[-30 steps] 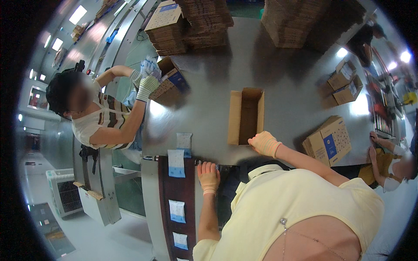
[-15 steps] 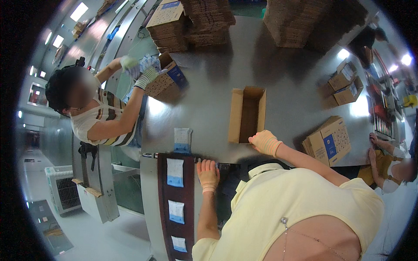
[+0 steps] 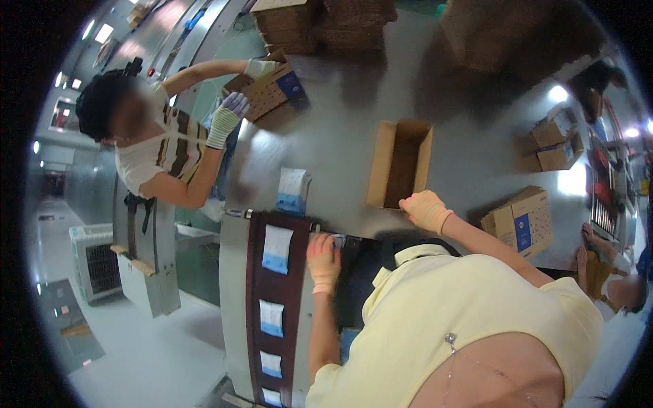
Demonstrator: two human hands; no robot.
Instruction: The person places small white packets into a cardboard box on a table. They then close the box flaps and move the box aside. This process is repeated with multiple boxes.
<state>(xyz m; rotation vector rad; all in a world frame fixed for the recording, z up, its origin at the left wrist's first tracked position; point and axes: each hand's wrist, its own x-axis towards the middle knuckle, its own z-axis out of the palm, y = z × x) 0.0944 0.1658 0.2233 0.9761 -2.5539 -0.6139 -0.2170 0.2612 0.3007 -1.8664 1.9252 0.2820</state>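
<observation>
Gripped by my right hand at its near right corner, an upright cardboard box stands open-topped on the metal table. Its inner floor looks bare brown. My left hand, slightly blurred, rests with fingers spread on the right edge of the conveyor and holds nothing visible. Several white-and-blue packets lie in a row on the dark conveyor belt, the nearest to my left hand being one flat packet. Just past the belt's end, another white-and-blue packet lies on the table; a second may lie under it.
Across the belt, a co-worker in striped gloves handles a printed box. Flattened cartons are piled at the far side. To my right are a printed carton stack, small open boxes and another person.
My view has shifted, and my right hand stays on the box corner. The co-worker's hands have come apart: one is at the printed box, the other drawn back toward the body.
</observation>
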